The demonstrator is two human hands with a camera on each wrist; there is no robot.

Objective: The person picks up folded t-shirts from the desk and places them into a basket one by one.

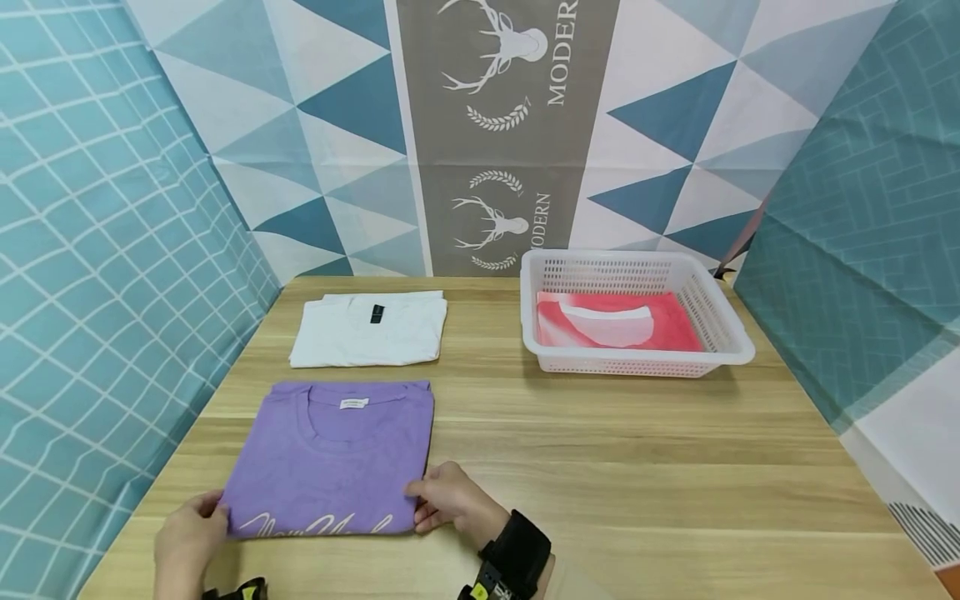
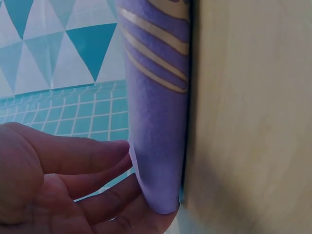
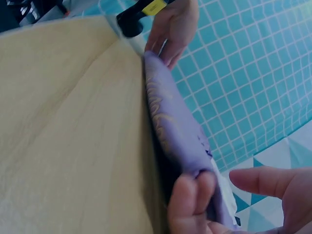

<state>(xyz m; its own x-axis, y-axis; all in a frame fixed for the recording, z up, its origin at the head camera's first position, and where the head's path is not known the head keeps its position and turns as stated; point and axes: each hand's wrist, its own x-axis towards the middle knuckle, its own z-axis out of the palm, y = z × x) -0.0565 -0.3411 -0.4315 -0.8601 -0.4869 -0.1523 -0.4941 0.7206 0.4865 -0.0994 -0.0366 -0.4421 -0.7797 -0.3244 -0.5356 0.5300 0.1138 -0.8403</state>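
Note:
A folded purple T-shirt [image 1: 337, 467] lies on the table, its round neckline at the far side and cream script lettering along the near edge. At its near left corner, my left hand [image 1: 191, 533] holds the edge. The left wrist view shows that thumb [image 2: 109, 150] against the purple cloth [image 2: 158, 126], with other fingers behind and below the corner. My right hand [image 1: 453, 504] grips the near right corner. Two of its fingertips [image 3: 192, 195] press on the cloth edge in the right wrist view, the thumb [image 3: 258, 179] above them.
Behind the purple shirt lies a folded white shirt [image 1: 367, 333] with a dark neck label. At the back right stands a white perforated basket [image 1: 637, 357] containing red and white folded cloth [image 1: 675, 321]. Patterned curtains surround the wooden table [image 1: 600, 467] at the back and sides.

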